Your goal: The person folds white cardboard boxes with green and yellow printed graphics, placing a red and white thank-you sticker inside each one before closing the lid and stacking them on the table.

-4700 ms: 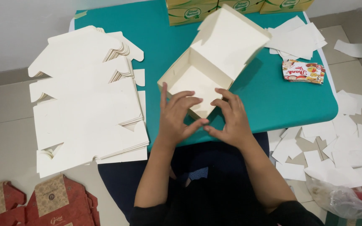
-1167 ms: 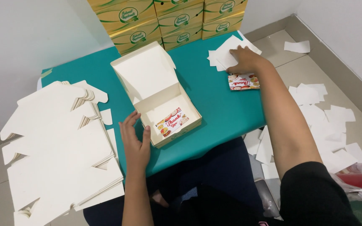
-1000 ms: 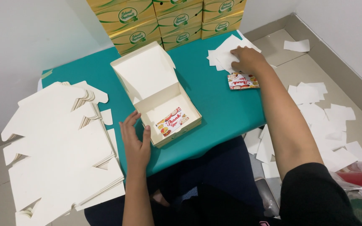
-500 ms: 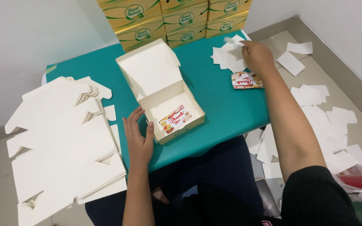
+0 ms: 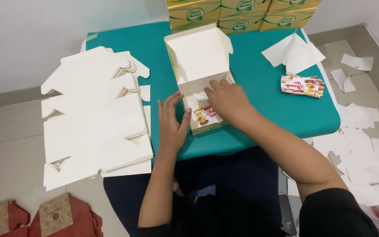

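The box floor (image 5: pixel 197 103) is mostly hidden by the right hand (image 5: pixel 228 100); the yellow cartons (image 5: pixel 237 15) are cut off by the top edge.

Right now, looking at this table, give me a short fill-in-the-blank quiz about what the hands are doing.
The right hand reaches into the open white ____.
The left hand steadies the box from its ____ side.
The table top is coloured ____.
The stack of flat cardboard blanks lies to the ____ of the box.

Missing words: box; left; green; left
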